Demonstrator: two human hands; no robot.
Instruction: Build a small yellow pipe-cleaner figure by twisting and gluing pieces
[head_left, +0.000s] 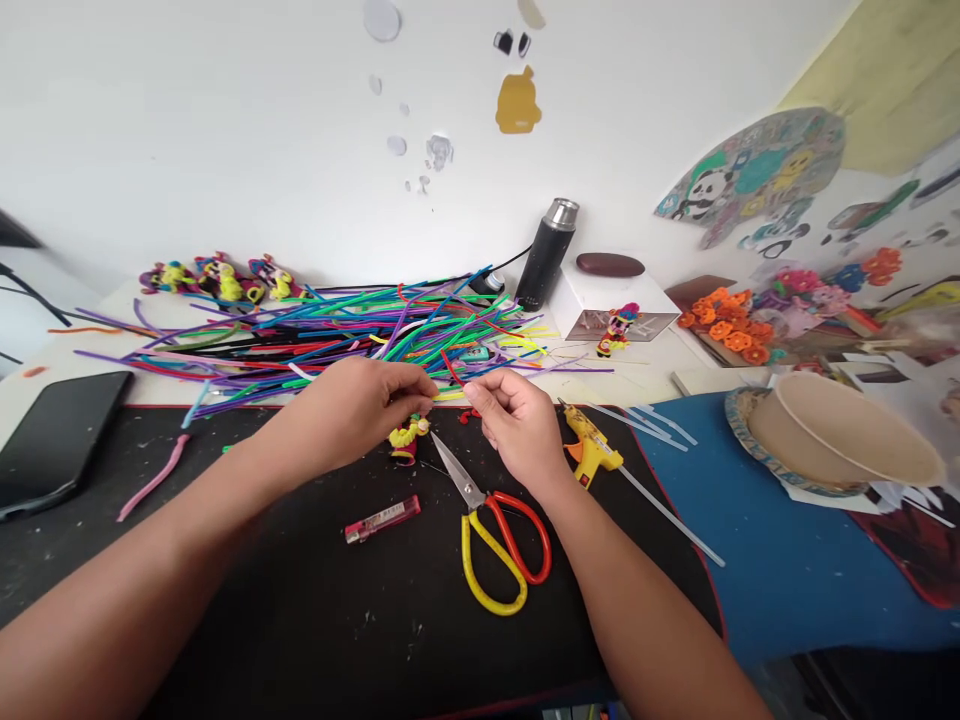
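My left hand is closed in a pinch near the middle, its fingertips by a short yellow piece. Facing it, my right hand pinches a thin red pipe cleaner that sticks up to the left. Just below my left fingertips stands a small yellow and red figure, partly hidden. Scissors with one yellow and one red handle lie slightly open below the hands. A pink lighter rests left of them. The yellow glue gun lies right of my right hand.
Behind the hands spreads a pile of coloured pipe cleaners. A black flask and a white box stand by the wall. A phone lies at left, a beige bowl at right. Clear glue sticks lie near the glue gun.
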